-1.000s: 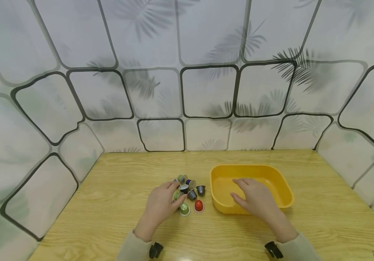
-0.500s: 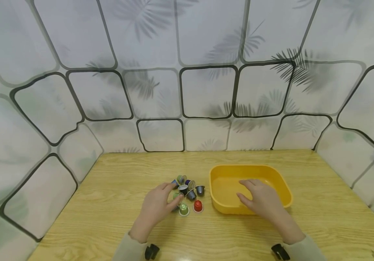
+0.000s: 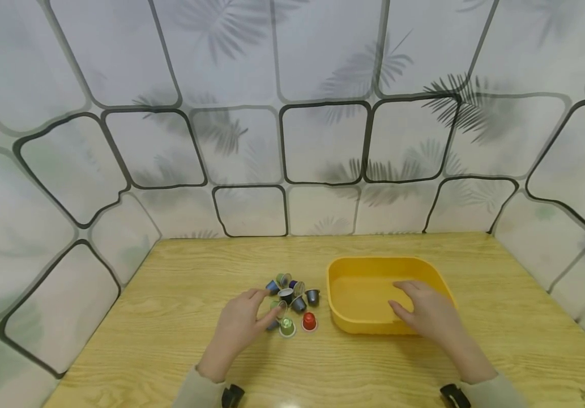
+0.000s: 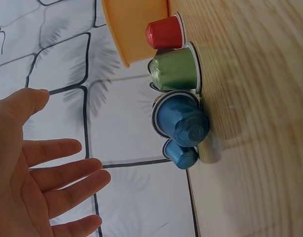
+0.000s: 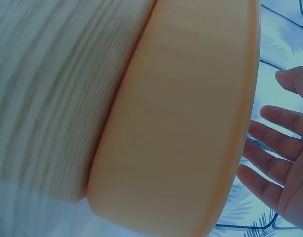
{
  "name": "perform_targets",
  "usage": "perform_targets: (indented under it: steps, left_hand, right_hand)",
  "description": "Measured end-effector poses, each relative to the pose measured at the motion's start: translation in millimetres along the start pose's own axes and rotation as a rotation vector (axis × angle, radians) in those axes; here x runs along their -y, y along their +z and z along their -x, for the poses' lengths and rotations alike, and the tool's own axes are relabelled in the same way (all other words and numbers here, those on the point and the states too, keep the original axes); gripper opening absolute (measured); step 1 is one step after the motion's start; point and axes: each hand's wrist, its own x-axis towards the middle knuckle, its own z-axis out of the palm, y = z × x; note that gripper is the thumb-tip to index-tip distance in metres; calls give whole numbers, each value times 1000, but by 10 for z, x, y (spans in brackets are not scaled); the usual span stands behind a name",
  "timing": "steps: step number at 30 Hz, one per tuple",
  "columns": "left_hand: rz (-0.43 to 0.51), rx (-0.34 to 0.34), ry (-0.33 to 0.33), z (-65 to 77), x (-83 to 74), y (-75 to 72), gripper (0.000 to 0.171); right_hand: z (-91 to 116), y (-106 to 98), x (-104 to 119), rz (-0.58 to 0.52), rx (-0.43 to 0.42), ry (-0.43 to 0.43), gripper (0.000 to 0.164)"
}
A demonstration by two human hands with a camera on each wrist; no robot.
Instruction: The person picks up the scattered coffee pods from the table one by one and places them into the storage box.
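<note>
My left hand (image 3: 240, 321) hovers at the left side of a cluster of coffee capsules, its fingers spread and holding nothing. At the front of the cluster stand a green capsule (image 3: 287, 326) and a red capsule (image 3: 310, 321), both rim down. Blue capsules show close by in the left wrist view, a larger one (image 4: 178, 118) and a smaller one (image 4: 181, 154). Dark grey capsules (image 3: 312, 297) lie farther right. Over the right part of a yellow plastic bin (image 3: 363, 327) hangs my right hand (image 3: 432, 311), fingers relaxed and apart, with nothing in it.
The bin stands on a wood-grain table (image 3: 195, 266), just right of the capsules. A patterned cloth backdrop (image 3: 323, 209) encloses the table at the back and on both sides.
Both hands have drawn apart: the left a little leftward, uncovering more of the blue capsules, and the right further rightward over the bin. The capsules and bin have stayed in place.
</note>
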Motion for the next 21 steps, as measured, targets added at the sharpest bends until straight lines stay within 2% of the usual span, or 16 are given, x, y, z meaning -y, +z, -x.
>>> perform_targets:
  steps: [4,8,15,21]
  left_hand:
    - [0,23,-26,3,14,2,46]
    - [11,27,-23,11,25,4,46]
    - [18,4,-20,26,50,6,44]
    - [16,29,-26,26,67,8,42]
  right_hand:
    - [26,-36,-64,41,-5,21,37]
    - [39,-61,-117,59,-1,38,37]
    - [47,-109,-191,55,46,92,38]
    - [55,-124,-278,62,76,128,39]
